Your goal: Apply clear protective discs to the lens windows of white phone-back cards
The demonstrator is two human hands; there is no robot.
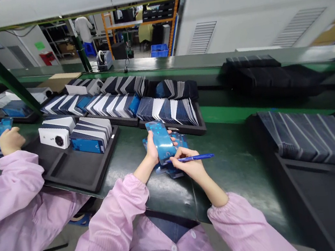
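My left hand [152, 147] is closed around a flat phone-sized panel with blue film [162, 139], held tilted above the bench. Between the fingers of my right hand [189, 162] is a blue pen [203, 156], its tip end at the lower edge of the panel. Beneath both hands, several similar blue-filmed panels [180, 139] lie in a loose pile on the dark green bench [224, 163]. My left hand partly covers that pile.
Black trays of upright panels [110, 105] line the bench's back. At left stands a black tray [75, 169] with white and blue panels; beyond it, a co-worker's hands [11, 139] hold a blue-filmed panel. A large black tray [332, 184] of dark panels stands at right.
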